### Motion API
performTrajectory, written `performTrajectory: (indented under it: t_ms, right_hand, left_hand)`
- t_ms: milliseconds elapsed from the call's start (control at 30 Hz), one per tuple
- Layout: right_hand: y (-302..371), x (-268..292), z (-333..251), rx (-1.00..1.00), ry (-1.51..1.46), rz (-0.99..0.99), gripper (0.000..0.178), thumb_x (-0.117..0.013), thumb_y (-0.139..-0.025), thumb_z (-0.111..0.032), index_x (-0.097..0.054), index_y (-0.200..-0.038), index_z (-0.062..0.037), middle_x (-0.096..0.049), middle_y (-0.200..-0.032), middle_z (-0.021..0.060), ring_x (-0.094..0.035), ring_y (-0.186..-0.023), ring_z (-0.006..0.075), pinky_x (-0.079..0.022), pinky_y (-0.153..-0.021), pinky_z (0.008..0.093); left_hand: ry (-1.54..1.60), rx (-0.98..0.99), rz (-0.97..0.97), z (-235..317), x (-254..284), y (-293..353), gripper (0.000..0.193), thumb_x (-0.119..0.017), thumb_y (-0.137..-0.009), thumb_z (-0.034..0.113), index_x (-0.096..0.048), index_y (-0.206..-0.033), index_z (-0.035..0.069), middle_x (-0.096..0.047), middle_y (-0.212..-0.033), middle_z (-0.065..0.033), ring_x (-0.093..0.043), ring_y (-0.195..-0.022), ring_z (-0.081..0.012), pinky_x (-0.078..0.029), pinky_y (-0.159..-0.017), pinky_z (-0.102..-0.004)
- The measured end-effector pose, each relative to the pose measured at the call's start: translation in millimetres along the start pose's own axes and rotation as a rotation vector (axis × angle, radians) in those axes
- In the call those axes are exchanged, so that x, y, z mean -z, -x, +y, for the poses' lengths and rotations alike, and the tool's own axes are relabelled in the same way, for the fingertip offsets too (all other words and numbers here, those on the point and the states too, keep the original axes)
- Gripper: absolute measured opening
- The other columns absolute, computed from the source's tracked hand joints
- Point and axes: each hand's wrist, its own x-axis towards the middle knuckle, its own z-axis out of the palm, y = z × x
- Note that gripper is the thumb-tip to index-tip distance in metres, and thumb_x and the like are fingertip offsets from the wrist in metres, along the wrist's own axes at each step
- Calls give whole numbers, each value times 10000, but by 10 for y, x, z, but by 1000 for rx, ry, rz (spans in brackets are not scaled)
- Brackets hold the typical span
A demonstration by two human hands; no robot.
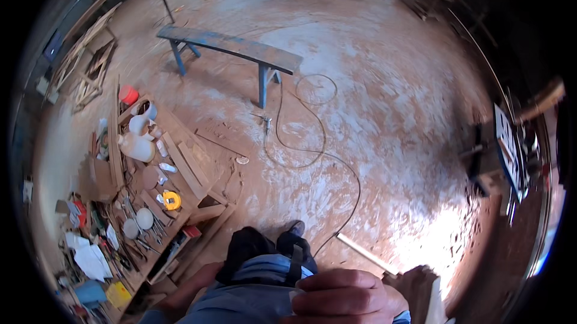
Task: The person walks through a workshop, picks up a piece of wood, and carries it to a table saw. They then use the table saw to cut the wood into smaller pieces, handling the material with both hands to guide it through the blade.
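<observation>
My right hand (344,293) is held up close in front of my blue shirt (240,301), at the lower edge. Its fingers are curled together, and a small pale edge shows at the fingertips; what it is I cannot make out. Down at my left side hangs my left hand (207,273), beside my dark trousers (245,250). Its fingers are hidden. The cluttered wooden workbench (201,165) is nearest to it, with a yellow tape measure (172,200), a white jug (138,147) and several hand tools on top.
A long blue-legged bench (234,46) stands ahead on the dusty floor. A thin hose (354,195) loops from a metal spray gun (267,124) towards my feet. One wood strip (365,252) lies to the right. A red container (128,94) sits at the workbench's far end.
</observation>
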Motion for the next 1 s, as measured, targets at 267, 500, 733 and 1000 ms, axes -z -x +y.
performTrajectory:
  t_ms: [267, 500, 733, 1000]
  right_hand:
    - [-811, 326, 1326, -66, 13, 137, 418, -746, -721, -168, -590, -1084, -32, -611, -1043, 145, -608, -842, 295, -530, -717, 383]
    - [409, 800, 3123, -925, 361, -36, 169, -585, -803, -6, -620, -960, 46, -632, -903, 160, -627, -790, 243, -507, -732, 332]
    - [2360, 1410, 4152, -1727, 124, 27, 248, -533, -896, -194, -604, -988, 24, -663, -861, 134, -636, -675, 204, -531, -546, 330]
    - [4046, 2447, 6753, -338, 739, -792, 172, -662, -715, -306, -589, -710, -151, -581, -744, 72, -567, -683, 248, -419, -564, 401]
  left_hand:
    - [168, 79, 78, 895, 33, -1172, 347, -450, -947, 243, -546, -1270, 161, -646, -1109, -172, -642, -967, -310, -488, -835, -392]
    - [472, -186, 19, 961, -143, -2816, 337, -443, -943, 271, -562, -1240, 166, -656, -1086, -134, -643, -963, -292, -487, -850, -395]
    - [309, -82, -5, 1772, 399, -3488, 347, -421, -949, 259, -551, -1252, 152, -644, -1107, -123, -629, -982, -272, -483, -861, -384]
    - [322, -10, 111, 2322, 1286, -4141, 359, -396, -956, 246, -540, -1266, 136, -631, -1131, -110, -613, -1003, -250, -478, -875, -371]
